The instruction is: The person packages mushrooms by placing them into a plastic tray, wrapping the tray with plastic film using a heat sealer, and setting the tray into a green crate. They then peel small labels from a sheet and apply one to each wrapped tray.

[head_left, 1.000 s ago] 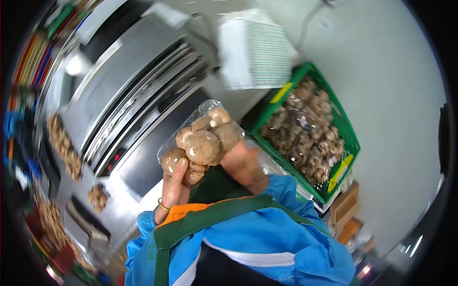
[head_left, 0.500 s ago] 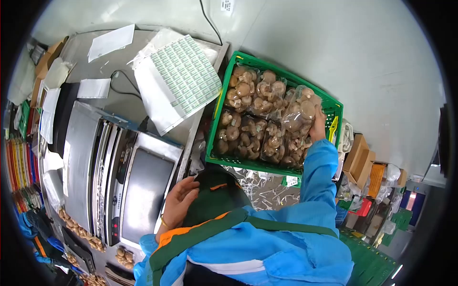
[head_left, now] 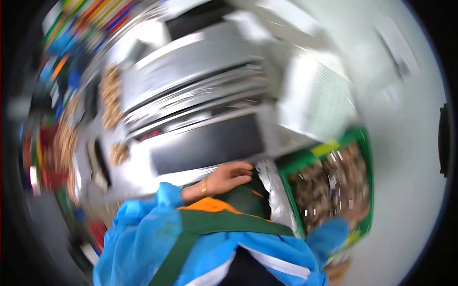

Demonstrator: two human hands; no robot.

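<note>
My left hand [head_left: 231, 176] hovers in front of the dark flat plate [head_left: 210, 143] of a metal machine, fingers loosely stretched and nothing in them. At the right, my right hand [head_left: 359, 213] is at the near right corner of a green crate [head_left: 292, 202], over or against the packs there. Motion blur hides its fingers and whether it grips anything. Film-wrapped packs of brown mushrooms [head_left: 329, 186] fill the crate; they are smeared too.
A sheet of labels [head_left: 329, 102] lies on the bench beyond the crate. Crumpled clear plastic [head_left: 276, 193] hangs between the machine and crate. Loose mushrooms [head_left: 110, 97] lie on the left of the bench. A person in blue [head_left: 62, 45] is at the far left.
The view has swung left, so the machine is now central and the crate lower right. My right hand stays at the crate's right side; whether it let go of the mushroom pack is blurred.
</note>
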